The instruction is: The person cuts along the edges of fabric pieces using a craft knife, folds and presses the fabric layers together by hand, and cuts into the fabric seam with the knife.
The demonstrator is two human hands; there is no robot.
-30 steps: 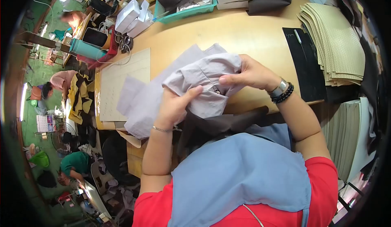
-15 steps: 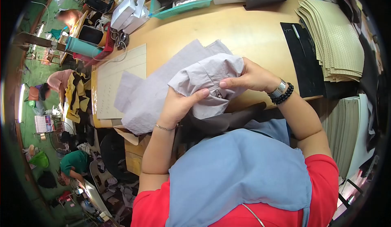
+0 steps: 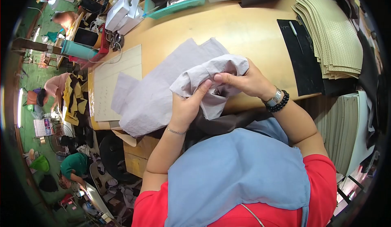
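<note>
A bunched piece of light grey fabric is held between my two hands above the front of the table. My left hand grips its left side, thumb on top and fingers hidden underneath. On the right side, my right hand pinches the cloth with its thumb pressed near the middle, close to the left thumb. A small dark part shows in the folds just below the thumbs; I cannot make out what it is. More grey fabric spreads across the tabletop to the left, partly behind the held portion.
On the wooden table lie a marked paper sheet, a black mat with a white-handled tool, and stacked cream textured sheets. A teal tray and white boxes line the far edge. Other people work at the left.
My thumbs have come closer together and moved slightly up, folding the fabric over. The dark part in the folds is less exposed now. The camera view has shifted a little.
</note>
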